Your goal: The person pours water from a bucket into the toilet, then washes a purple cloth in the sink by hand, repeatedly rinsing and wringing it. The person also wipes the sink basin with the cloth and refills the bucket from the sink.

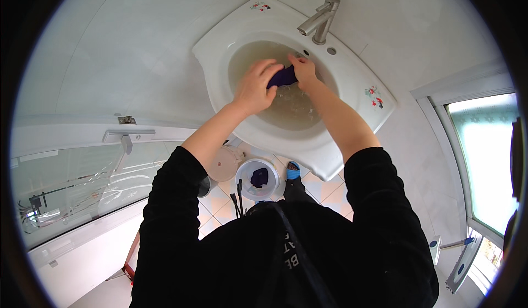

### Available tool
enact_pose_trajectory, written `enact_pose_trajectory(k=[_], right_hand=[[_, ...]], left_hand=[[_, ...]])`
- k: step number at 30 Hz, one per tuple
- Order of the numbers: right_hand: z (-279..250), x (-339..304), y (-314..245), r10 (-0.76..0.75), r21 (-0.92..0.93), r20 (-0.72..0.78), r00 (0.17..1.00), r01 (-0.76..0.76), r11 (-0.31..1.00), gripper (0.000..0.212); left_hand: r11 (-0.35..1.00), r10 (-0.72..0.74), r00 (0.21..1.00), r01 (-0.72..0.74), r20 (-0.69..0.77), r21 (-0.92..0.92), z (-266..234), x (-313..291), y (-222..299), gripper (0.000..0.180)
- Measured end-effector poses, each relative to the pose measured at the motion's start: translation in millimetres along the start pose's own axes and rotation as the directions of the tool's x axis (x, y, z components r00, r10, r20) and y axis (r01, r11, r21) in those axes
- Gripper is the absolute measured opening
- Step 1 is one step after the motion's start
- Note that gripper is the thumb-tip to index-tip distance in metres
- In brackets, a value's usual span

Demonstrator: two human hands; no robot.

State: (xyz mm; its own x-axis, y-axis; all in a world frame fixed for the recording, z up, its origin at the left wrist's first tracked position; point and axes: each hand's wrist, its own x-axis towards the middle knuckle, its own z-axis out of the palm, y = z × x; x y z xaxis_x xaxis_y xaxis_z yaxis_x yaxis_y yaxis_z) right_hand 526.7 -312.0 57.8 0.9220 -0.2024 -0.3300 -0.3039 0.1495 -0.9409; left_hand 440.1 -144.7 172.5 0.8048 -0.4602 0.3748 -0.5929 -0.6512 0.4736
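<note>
A small dark purple cloth (282, 77) is stretched between my two hands over the white sink (223, 90), just above cloudy water (294, 112). My left hand (255, 86) has its fingers curled about the cloth's left end, the thumb below. The right end is pinched in my right hand (303, 71), near the back of the basin. What kind of garment or rag the cloth is, I cannot make out. Small bubbles float on the water below my hands.
A metal faucet (320, 20) stands at the sink's back edge. On the tiled floor, a white bucket (240, 177) holds another dark cloth (259, 178), beside a round pale lid (221, 165). A glass door panel (82, 181) is at left, a window (484, 159) at right.
</note>
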Motion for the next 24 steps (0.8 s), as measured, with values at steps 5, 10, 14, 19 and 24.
enact_pose_trajectory(k=[5,10,14,19,24], right_hand=[[20,-12,41,-0.272,-0.494,-0.054,0.961,0.211,0.843,0.032],[-14,24,103,-0.355,-0.471,-0.088,0.931,0.276,0.838,0.029],[16,-30,21,-0.406,-0.626,0.198,0.892,0.434,0.648,0.022],[25,-75,-71,-0.651,-0.204,0.558,0.514,0.846,0.493,0.013],[28,-130,-132,-0.467,0.204,0.822,-0.325,0.934,-0.292,0.013]], left_hand=[[0.787,-0.583,0.808,0.588,0.087,-0.189,1,-18,-35,0.054],[0.1,-0.658,0.438,0.857,0.613,-0.505,19,2,-22,0.071],[-0.385,-0.548,0.238,0.779,0.802,-0.494,7,-7,-25,0.078],[-0.677,-0.44,0.276,0.523,0.855,-0.517,12,4,-27,0.064],[-0.269,-0.372,0.753,0.473,0.543,-0.839,5,6,-14,0.039]])
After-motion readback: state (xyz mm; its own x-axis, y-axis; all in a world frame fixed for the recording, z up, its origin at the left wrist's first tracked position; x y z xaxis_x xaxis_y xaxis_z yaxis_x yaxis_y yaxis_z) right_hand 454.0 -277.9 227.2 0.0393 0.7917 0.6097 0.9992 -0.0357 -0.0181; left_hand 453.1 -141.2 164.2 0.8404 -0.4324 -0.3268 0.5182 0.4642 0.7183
